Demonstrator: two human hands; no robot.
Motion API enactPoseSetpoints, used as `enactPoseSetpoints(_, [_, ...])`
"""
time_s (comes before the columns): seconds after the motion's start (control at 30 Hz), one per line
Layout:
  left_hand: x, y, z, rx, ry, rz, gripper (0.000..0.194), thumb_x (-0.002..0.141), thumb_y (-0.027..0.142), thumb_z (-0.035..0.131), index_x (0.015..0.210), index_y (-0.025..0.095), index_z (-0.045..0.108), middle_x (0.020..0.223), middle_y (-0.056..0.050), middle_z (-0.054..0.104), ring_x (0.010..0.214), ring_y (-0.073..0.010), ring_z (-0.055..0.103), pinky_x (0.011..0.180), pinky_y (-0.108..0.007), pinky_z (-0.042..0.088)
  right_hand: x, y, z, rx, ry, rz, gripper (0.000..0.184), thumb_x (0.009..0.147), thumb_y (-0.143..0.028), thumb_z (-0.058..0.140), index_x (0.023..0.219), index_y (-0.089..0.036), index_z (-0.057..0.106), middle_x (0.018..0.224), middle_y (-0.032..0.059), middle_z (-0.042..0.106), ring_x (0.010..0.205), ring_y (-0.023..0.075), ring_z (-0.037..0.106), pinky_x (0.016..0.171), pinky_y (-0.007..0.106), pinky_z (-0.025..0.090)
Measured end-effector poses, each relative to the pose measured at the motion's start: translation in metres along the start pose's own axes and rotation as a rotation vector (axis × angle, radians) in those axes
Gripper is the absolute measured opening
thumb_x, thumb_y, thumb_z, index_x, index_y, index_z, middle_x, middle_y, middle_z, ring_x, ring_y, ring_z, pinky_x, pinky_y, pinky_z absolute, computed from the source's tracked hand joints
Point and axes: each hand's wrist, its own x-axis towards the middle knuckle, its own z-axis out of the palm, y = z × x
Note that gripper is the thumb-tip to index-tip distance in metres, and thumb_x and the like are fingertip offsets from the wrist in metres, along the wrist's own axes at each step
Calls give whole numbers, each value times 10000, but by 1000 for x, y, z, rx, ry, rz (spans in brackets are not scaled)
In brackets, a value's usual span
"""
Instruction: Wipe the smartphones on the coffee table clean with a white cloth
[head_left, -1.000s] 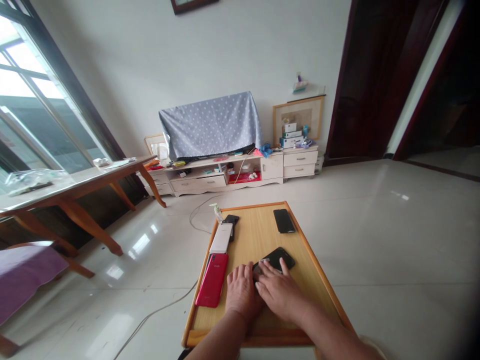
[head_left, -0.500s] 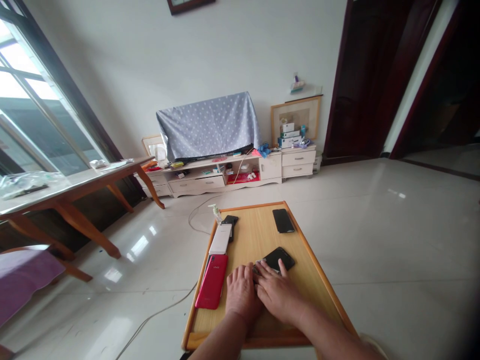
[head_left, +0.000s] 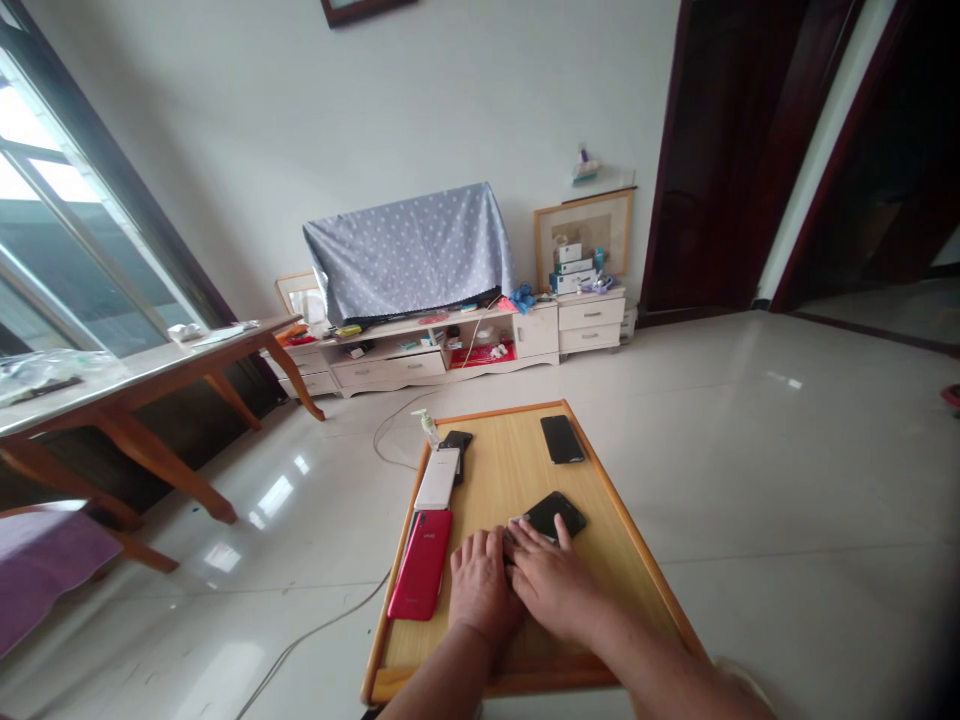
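Note:
My left hand (head_left: 478,585) rests palm down on the small wooden table (head_left: 615,560), its fingers stretched out. Beside it, my right hand (head_left: 551,578) lies flat with its fingers reaching onto the near end of a black phone (head_left: 556,512). The two hands touch side by side. A red phone (head_left: 422,564) lies just left of my left hand at the table's edge. Beyond it lies a white phone (head_left: 439,477), and a dark phone (head_left: 457,442) sits behind that. Another black phone (head_left: 562,439) lies at the far right of the table.
A small pump bottle (head_left: 428,427) stands at the table's far left corner. A white cable (head_left: 322,625) runs over the shiny floor. A long wooden table (head_left: 135,375) stands at the left, and a low white cabinet (head_left: 450,345) with a dotted cloth (head_left: 409,250) lines the wall.
Both hands stay on the table by the black phone. The view has shifted slightly, with the room sliding left and down.

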Motion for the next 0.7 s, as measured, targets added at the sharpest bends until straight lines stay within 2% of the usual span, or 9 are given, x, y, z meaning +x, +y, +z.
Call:
enactPoseSetpoints(0.07, [-1,2,-2,-1,6,-11,511,875,377,498,1373,265,489,1326,-84,571,1254,-266,462,1067,-385,292,1,4,-2,1,10,21,522,1040,-424,244,1540,-323,353,1598,43,351,1501,240,243,1189,611,-83])
enactPoseSetpoints(0.2, [-2,7,-3,-1,47,-22,645,822,578,545,1372,244,496,1306,-102,582,1248,-306,461,1067,-423,297,9,33,-12,-92,96,243,532,1033,-405,241,1518,-266,408,1605,76,329,1505,268,232,1174,642,-81])
enactPoseSetpoints(0.3, [-2,7,-2,-14,56,-17,683,794,598,562,1370,236,502,1298,-105,583,1244,-316,459,1060,-427,298,10,42,-11,-146,120,326,572,1024,-410,260,1537,-186,377,1609,130,298,1512,297,201,1171,642,-96])
enactPoseSetpoints(0.4, [0,3,1,-28,55,-6,597,839,538,520,1364,254,508,1293,-95,583,1232,-298,461,1051,-417,297,4,26,-3,-106,75,224,592,1029,-438,241,1538,-167,376,1610,137,286,1516,288,189,1191,604,-84])
enactPoseSetpoints(0.53, [1,-2,3,-17,21,12,532,845,355,497,1372,279,501,1303,-76,571,1216,-265,470,1044,-394,296,-6,4,1,10,13,18,577,1045,-472,193,1545,-240,362,1609,78,310,1518,231,189,1217,562,-34])
enactPoseSetpoints(0.6, [1,-1,3,-13,27,12,524,852,405,504,1362,281,510,1296,-76,572,1219,-271,466,1041,-396,299,-7,8,-4,7,18,34,580,1047,-495,175,1527,-255,396,1596,72,341,1509,234,223,1212,575,-45])
enactPoseSetpoints(0.7, [-1,2,1,-15,56,14,591,836,580,522,1337,267,535,1270,-89,582,1211,-298,462,1028,-412,311,-5,25,-14,-75,71,183,609,1042,-518,183,1504,-215,441,1581,111,363,1494,273,262,1199,599,-73])
